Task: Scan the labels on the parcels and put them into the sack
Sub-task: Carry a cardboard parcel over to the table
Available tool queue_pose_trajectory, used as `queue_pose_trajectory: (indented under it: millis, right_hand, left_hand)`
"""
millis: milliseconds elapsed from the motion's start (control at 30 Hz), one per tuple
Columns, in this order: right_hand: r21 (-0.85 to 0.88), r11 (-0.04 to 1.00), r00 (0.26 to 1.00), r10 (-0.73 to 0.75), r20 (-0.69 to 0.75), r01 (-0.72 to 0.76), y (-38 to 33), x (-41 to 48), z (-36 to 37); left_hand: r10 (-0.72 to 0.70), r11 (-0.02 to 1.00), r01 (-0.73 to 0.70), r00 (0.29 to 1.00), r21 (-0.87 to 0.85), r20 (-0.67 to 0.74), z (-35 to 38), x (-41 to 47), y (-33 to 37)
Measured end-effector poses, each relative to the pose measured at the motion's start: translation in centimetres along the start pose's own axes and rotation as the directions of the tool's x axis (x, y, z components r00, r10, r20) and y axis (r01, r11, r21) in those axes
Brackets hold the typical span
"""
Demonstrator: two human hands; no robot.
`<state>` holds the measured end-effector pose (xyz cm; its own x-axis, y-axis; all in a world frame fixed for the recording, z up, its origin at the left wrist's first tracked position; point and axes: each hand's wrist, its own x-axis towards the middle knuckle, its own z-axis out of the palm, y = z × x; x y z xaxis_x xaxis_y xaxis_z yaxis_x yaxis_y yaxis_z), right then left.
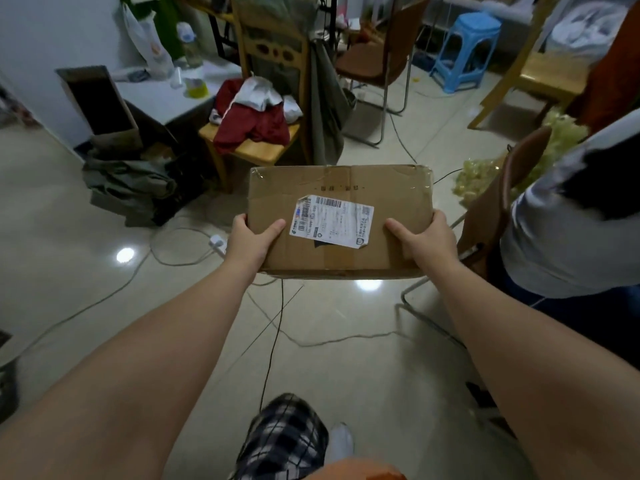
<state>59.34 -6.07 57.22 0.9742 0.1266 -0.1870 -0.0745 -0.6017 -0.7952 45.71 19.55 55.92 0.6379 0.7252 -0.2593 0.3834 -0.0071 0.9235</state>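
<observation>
You have the parcel (391,195), a flat brown cardboard box, held out in front of you over the floor (104,289), roughly level and with its broad face up. Your left hand (251,239) is clamped on its near left corner and your right hand (424,239) on its near right corner. Each thumb lies on top and the fingers wrap round the edge to the underside, where most of them are hidden. Gripping at the corners leaves the middle of the top face uncovered, which looks deliberate: the label (331,221) sits there facing you, ready for a scanner.

The label is white and stuck on slightly askew, its lower right corner lifting. One barcode runs along its top edge and a second runs down its left side beside a small blue mark. The digits and the lines of print are too small to read. A faint row of printed characters crosses the cardboard above it, also illegible, and clear tape wrinkles at the far corners.

No scanner or sack can be made out, so the scan seems not yet done. A second person (561,237) stands close on your right. Beyond the box, a red garment (252,128) is heaped on a wooden chair (263,147), and cables (277,334) trail across the floor under the parcel.
</observation>
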Motion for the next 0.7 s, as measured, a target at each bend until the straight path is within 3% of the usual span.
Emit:
queue_pose_trajectory:
  millis: [700]
  right_hand:
    - [0.071,0.993,0.990,0.104,-0.100,-0.097,-10.4,37.2,5.8]
  left_hand:
    - [0.030,0.998,-0.035,0.994,0.045,0.108,14.7,37.8,14.0]
